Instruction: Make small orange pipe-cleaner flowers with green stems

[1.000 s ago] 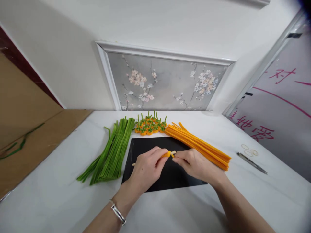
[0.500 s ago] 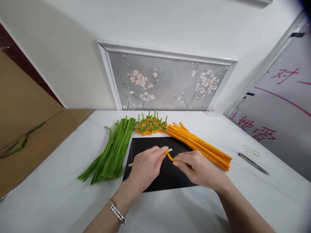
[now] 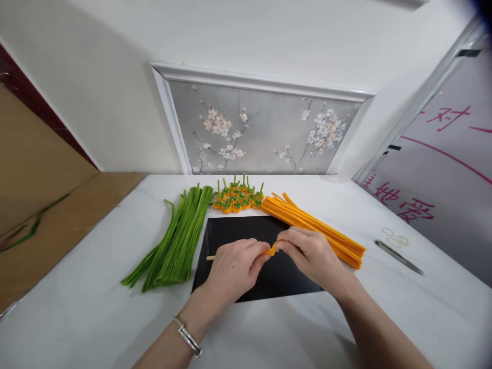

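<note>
My left hand (image 3: 234, 264) is closed round a thin pale stick (image 3: 210, 258), whose left end pokes out behind the fingers. At its fingertips sits an orange pipe cleaner (image 3: 272, 250), bent round near the stick's other end, which is hidden now. With thumb and forefinger pressed together, my right hand (image 3: 315, 256) pinches the loose end of that pipe cleaner. Both hands are close together above a black mat (image 3: 226, 225). Just behind the right hand lies a bundle of orange pipe cleaners (image 3: 319, 229).
A green pipe cleaner bundle (image 3: 182, 236) lies left of the mat. Several small orange pumpkin-like shapes with green stems (image 3: 238, 199) are grouped at the back. To the right are a pointed metal tool (image 3: 400, 258) and rubber bands (image 3: 392, 242). A cardboard sheet (image 3: 77, 220) borders the left.
My right hand has risen and come closer to the left, carrying the pipe cleaner's end upward. The left hand has dipped slightly, and the stick's right tip has gone out of sight.
</note>
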A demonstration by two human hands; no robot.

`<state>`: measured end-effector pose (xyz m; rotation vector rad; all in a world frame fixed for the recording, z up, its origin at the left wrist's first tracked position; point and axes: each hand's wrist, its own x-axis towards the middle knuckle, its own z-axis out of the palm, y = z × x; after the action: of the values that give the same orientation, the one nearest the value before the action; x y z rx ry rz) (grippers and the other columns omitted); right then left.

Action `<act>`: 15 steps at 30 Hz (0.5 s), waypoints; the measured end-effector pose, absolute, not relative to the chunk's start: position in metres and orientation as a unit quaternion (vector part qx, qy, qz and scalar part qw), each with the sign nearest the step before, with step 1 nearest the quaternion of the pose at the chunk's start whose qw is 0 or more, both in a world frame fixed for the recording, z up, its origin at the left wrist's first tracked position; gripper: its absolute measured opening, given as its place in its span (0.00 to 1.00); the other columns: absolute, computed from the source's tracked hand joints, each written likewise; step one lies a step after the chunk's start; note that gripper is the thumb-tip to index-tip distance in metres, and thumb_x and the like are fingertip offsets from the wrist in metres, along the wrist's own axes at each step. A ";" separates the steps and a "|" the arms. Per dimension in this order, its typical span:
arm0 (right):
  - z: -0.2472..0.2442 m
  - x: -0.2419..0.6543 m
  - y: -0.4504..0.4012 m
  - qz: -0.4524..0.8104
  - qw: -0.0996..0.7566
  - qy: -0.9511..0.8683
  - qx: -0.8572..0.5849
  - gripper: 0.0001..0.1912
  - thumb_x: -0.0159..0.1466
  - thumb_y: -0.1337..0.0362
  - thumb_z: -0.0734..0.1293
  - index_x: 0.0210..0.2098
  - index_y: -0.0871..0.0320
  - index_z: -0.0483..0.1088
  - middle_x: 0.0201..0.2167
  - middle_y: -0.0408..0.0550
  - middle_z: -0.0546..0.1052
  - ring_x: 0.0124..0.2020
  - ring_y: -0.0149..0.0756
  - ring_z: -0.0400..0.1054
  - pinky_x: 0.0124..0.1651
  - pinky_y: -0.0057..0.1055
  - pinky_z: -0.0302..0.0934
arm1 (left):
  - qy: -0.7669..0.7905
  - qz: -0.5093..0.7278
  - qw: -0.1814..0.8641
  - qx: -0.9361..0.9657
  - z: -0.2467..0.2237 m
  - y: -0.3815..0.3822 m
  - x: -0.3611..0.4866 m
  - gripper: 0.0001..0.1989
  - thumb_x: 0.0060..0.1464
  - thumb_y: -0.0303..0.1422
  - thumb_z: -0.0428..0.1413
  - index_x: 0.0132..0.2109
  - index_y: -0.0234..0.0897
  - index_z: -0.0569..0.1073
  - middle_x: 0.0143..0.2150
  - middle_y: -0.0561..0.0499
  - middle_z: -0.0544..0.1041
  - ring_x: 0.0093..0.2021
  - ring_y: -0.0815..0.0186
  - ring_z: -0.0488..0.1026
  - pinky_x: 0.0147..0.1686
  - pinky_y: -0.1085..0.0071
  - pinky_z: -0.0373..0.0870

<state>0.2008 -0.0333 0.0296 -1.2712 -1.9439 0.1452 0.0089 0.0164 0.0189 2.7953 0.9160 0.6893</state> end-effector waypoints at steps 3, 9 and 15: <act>0.027 0.204 -0.030 0.065 0.406 -0.746 -0.524 0.09 0.68 0.63 0.62 0.33 0.56 0.71 0.28 0.43 0.75 0.29 0.30 0.69 0.35 0.25 0.60 | 0.279 0.238 0.067 0.928 0.019 0.015 0.010 0.07 0.61 0.35 0.52 0.37 0.40 0.73 0.30 0.55 0.76 0.32 0.66 0.73 0.30 0.70 0.60; 0.024 0.209 -0.027 0.087 0.337 -0.737 -0.580 0.12 0.68 0.59 0.61 0.32 0.56 0.72 0.27 0.42 0.75 0.28 0.30 0.69 0.34 0.26 0.58 | 0.244 0.267 0.069 0.930 0.019 0.014 0.012 0.09 0.61 0.33 0.52 0.33 0.39 0.73 0.28 0.55 0.75 0.28 0.68 0.70 0.28 0.71 0.59; 0.024 0.210 -0.026 0.086 0.265 -0.746 -0.604 0.19 0.70 0.57 0.58 0.24 0.57 0.66 0.19 0.39 0.68 0.20 0.28 0.60 0.27 0.26 0.51 | 0.244 0.302 0.070 0.919 0.021 0.013 0.011 0.09 0.61 0.33 0.51 0.34 0.39 0.74 0.26 0.54 0.75 0.27 0.68 0.69 0.28 0.71 0.60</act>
<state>0.2098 -0.0265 0.0245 -1.6332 -2.0171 0.2317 0.0110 0.0132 0.0209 2.7653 0.7346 0.9086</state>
